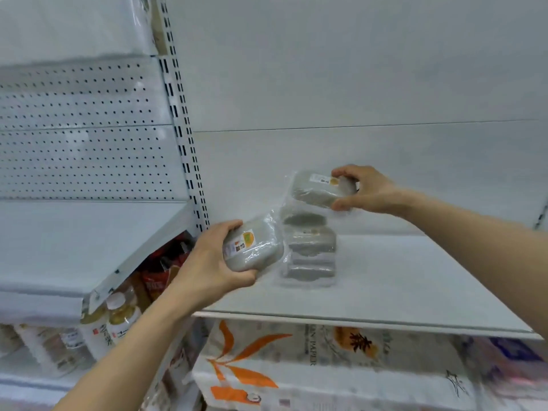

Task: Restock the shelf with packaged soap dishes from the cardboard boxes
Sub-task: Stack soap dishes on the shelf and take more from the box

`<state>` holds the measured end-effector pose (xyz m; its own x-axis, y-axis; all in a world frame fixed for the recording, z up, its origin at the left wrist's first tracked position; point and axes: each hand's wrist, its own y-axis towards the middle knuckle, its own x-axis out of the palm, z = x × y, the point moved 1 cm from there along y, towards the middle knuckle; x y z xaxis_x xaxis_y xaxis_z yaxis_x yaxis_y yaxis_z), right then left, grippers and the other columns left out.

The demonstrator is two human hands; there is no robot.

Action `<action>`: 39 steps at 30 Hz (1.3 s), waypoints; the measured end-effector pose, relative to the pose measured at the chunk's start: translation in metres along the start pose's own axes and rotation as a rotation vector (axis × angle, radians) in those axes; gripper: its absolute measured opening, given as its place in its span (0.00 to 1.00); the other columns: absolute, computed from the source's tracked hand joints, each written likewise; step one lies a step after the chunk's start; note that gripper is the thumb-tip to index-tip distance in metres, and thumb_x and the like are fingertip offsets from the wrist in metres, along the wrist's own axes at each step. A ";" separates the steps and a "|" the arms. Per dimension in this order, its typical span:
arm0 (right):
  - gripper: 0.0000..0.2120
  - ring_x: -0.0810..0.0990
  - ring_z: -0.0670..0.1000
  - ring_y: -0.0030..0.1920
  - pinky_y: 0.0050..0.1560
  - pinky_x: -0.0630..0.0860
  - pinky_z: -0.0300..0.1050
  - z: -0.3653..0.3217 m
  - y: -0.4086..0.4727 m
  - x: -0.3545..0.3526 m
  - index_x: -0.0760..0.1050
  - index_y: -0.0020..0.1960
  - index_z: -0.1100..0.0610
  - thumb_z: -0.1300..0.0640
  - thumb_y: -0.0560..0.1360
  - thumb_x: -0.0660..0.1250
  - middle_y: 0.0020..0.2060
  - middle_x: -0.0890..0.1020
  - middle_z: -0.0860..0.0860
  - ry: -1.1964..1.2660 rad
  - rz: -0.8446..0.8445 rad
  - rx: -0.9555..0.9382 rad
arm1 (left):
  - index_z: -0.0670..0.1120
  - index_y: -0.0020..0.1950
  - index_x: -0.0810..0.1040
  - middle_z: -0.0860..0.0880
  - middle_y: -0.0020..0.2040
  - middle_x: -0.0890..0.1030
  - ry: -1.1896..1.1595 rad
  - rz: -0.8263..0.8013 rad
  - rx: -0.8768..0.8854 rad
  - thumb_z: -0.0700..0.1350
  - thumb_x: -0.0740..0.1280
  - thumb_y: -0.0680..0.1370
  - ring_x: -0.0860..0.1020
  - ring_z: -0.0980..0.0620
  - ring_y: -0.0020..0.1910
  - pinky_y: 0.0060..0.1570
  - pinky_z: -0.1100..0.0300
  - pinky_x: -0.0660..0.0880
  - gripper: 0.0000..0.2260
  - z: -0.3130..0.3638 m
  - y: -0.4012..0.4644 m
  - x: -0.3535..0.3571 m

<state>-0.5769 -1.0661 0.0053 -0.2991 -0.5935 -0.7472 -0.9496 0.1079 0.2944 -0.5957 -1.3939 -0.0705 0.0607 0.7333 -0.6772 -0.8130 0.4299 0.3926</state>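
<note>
Looking at a white metal shelf [385, 280] here, pretty much bare apart from a small stack of wrapped soap dishes [310, 250] sitting near its left end, close to the slotted upright [184, 137]. Left of that post there's a pegboard back panel [83, 129] over another shelf. Underneath the main shelf you've got big tissue paper packs [267, 366] with orange leaf prints, and off to the lower left some bottles [121, 315] with white caps. The left hand [207, 262] has its fingers curled round a grey packaged soap dish [252, 247], held just beside the stack at about its height. The right hand [367, 189] pinches a second packaged soap dish [321, 188] by its end, right above the stack; can't tell if it's touching the top one.
</note>
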 end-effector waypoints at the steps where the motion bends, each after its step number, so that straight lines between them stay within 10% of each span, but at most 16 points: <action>1: 0.30 0.77 0.52 0.55 0.53 0.75 0.39 0.005 0.018 0.004 0.73 0.66 0.54 0.58 0.67 0.79 0.57 0.77 0.51 -0.019 -0.034 -0.021 | 0.54 0.71 0.67 0.56 0.62 0.73 0.000 0.009 -0.008 0.59 0.76 0.57 0.73 0.59 0.60 0.60 0.65 0.71 0.43 -0.001 0.009 0.002; 5: 0.29 0.77 0.56 0.57 0.61 0.74 0.54 0.023 0.072 0.028 0.74 0.65 0.58 0.58 0.66 0.79 0.57 0.77 0.54 -0.071 -0.122 -0.068 | 0.52 0.72 0.68 0.58 0.62 0.73 0.007 0.043 -0.032 0.49 0.80 0.62 0.73 0.61 0.60 0.58 0.68 0.69 0.41 -0.005 0.037 0.010; 18: 0.27 0.69 0.57 0.65 0.68 0.67 0.53 0.053 0.107 0.054 0.69 0.70 0.53 0.49 0.74 0.71 0.64 0.72 0.54 -0.187 -0.275 0.041 | 0.55 0.72 0.68 0.59 0.62 0.71 0.004 0.009 -0.081 0.54 0.78 0.60 0.72 0.59 0.62 0.63 0.56 0.73 0.42 -0.003 0.069 0.019; 22: 0.35 0.55 0.56 0.75 0.73 0.58 0.53 0.040 0.079 0.043 0.59 0.78 0.51 0.45 0.76 0.68 0.75 0.61 0.53 -0.197 -0.119 0.025 | 0.54 0.72 0.68 0.59 0.60 0.68 0.047 -0.023 -0.014 0.48 0.80 0.65 0.68 0.59 0.62 0.63 0.65 0.68 0.38 0.020 0.088 0.020; 26: 0.30 0.63 0.55 0.71 0.65 0.67 0.53 0.035 0.028 0.027 0.61 0.76 0.50 0.44 0.77 0.65 0.74 0.62 0.51 -0.305 0.148 0.023 | 0.53 0.73 0.67 0.57 0.60 0.68 0.097 -0.138 0.030 0.49 0.79 0.66 0.68 0.58 0.61 0.60 0.64 0.69 0.38 0.042 0.112 0.037; 39: 0.27 0.60 0.51 0.73 0.67 0.62 0.49 0.043 -0.074 0.010 0.63 0.75 0.48 0.46 0.78 0.64 0.75 0.61 0.48 -0.502 0.145 -0.013 | 0.54 0.70 0.72 0.56 0.62 0.72 0.170 -0.409 0.039 0.53 0.76 0.70 0.72 0.56 0.60 0.56 0.62 0.68 0.30 0.045 0.142 0.072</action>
<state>-0.5139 -1.0461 -0.0494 -0.4388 -0.1175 -0.8909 -0.8947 0.1490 0.4210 -0.6802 -1.2565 -0.0353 0.2742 0.4026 -0.8733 -0.7194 0.6885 0.0915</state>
